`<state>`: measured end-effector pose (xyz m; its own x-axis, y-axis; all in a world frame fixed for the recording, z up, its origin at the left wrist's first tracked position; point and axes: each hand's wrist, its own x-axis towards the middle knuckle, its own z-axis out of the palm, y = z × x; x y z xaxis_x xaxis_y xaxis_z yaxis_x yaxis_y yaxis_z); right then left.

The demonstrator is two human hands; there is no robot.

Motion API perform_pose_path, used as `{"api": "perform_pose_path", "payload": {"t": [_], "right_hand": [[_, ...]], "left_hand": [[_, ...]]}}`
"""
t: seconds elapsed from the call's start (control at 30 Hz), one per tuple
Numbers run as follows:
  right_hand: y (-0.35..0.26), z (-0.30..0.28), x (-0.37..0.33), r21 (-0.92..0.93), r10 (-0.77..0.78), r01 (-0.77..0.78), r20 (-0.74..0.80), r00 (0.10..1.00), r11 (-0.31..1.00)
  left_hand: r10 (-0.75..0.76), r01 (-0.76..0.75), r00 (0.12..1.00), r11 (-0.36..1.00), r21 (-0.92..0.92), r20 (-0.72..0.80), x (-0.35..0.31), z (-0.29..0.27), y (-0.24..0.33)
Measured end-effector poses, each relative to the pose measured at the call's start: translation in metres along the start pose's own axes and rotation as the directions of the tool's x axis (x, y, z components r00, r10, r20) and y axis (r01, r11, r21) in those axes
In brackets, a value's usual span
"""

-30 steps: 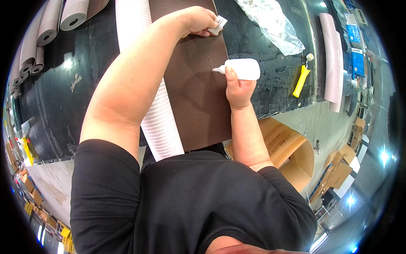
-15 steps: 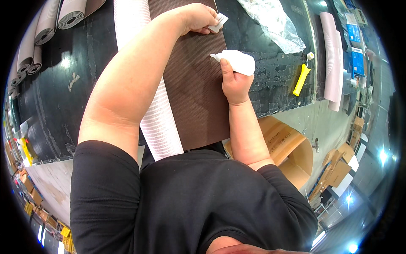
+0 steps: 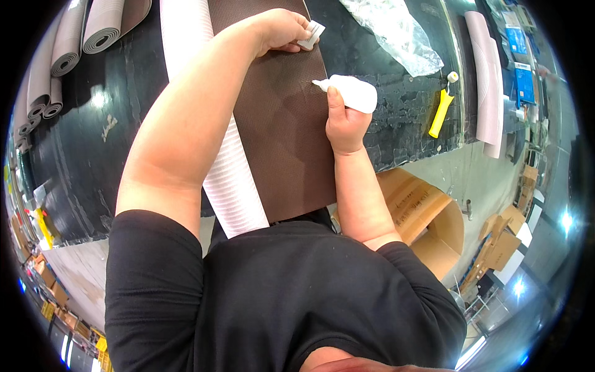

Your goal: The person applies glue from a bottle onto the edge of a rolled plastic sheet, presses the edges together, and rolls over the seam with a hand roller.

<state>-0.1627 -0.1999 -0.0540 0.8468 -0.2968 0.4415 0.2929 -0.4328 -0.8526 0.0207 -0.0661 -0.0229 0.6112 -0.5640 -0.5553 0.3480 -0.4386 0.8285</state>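
Note:
A brown textured mat [image 3: 282,149] lies lengthwise before me on the black table, with a white ribbed roll [image 3: 238,180] along its left side. Near the mat's far right edge, my left hand [image 3: 285,30] pinches a small white label [image 3: 312,35] with print on it. My right hand [image 3: 347,129] is wrapped around a white squeeze bottle [image 3: 354,93], thumb on top. The bottle is tipped on its side, its narrow nozzle pointing left at the mat's right edge. Whether the nozzle touches the mat I cannot tell.
Rolled grey mats [image 3: 102,31] lie at the far left of the table [image 3: 80,167]. Clear plastic film [image 3: 403,37], a yellow-handled roller [image 3: 441,115] and pale pink rolls [image 3: 486,80] are on the right. An open cardboard box [image 3: 421,214] stands below the near edge, beside my right forearm.
My left hand and the label sit slightly lower and further left in view. The bottle's nozzle has shifted a little right, toward the mat's edge. Both grips are unchanged.

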Motion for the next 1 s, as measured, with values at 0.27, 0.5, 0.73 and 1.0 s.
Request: {"api": "perform_pose_path", "payload": {"t": [0.27,0.5,0.73,1.0], "right_hand": [[0.0,0.0,0.0,-0.029,-0.018,0.018,-0.003,1.0,0.999],[0.003,0.0,-0.005,-0.051,-0.03,0.029,-0.02,0.999,0.998],[0.001,-0.001,-0.01,-0.115,-0.031,0.029,-0.018,0.999,0.993],[-0.006,-0.004,-0.014,-0.144,-0.016,0.01,-0.04,0.999,0.99]], "left_hand": [[0.013,-0.013,1.0,1.0,-0.026,0.007,0.0,0.0,-0.001],[0.01,-0.01,1.0,1.0,-0.022,0.0,-0.002,0.0,0.002],[0.019,-0.019,0.999,1.0,-0.003,-0.041,-0.006,0.003,0.005],[0.035,-0.034,0.997,0.999,0.015,-0.068,-0.006,0.006,0.004]]}}
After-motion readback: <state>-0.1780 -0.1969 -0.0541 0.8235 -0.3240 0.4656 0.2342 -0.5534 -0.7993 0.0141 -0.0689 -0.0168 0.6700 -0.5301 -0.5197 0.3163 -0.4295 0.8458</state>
